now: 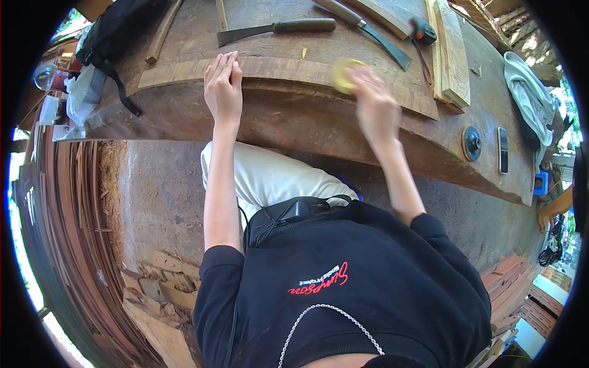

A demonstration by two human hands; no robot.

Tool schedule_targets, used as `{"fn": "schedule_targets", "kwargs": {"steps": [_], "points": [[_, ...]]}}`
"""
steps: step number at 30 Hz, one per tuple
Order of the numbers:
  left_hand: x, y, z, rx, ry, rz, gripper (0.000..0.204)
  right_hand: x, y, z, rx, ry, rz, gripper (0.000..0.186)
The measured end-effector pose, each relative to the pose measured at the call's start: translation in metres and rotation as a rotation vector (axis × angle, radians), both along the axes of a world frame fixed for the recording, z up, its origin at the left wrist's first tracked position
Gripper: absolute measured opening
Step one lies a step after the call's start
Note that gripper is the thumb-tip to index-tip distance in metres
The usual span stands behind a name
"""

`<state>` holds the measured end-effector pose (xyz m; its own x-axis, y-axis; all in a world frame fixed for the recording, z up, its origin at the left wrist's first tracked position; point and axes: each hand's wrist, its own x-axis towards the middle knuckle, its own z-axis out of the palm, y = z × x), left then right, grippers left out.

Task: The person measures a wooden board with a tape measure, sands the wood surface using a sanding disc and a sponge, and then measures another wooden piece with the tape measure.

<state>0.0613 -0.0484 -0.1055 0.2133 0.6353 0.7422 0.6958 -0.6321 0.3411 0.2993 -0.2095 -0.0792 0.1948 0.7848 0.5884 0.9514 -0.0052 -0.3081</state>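
Observation:
A long, thin wooden plank (276, 69) lies along the near edge of the workbench. My left hand (223, 83) rests on the plank's left part, fingers stretched out, holding nothing. Smeared by motion, my right hand (375, 101) grips a round yellow sanding disc (345, 75) against the plank's right part; the underside of the disc is hidden. Just beyond the plank lie a dark-handled chisel-like blade (276, 29) and, farther right, a second long flared chisel (374, 37).
The thick bench (294, 116) spans the view. On its right are light wood strips (451, 55), a tape measure (423, 30), a black disc (471, 143), a phone (503, 150) and a pale cloth (527, 92). A black bag (116, 40) sits far left; stacked boards (70, 233) stand left.

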Motion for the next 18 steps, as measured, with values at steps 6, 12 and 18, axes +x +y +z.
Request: {"fn": "schedule_targets", "kwargs": {"steps": [6,12,18], "points": [[0.003,0.0,0.003,-0.013,0.011,-0.024,0.026,-0.054,0.05,-0.002,0.129,-0.04,0.219,0.027],[-0.005,-0.002,0.002,0.008,0.014,-0.008,0.026,0.058,-0.059,0.005,-0.012,-0.009,-0.218,0.021],[0.001,-0.003,-0.001,0.011,0.011,0.024,0.026,0.042,-0.044,0.001,0.028,-0.011,-0.342,0.018]]}}
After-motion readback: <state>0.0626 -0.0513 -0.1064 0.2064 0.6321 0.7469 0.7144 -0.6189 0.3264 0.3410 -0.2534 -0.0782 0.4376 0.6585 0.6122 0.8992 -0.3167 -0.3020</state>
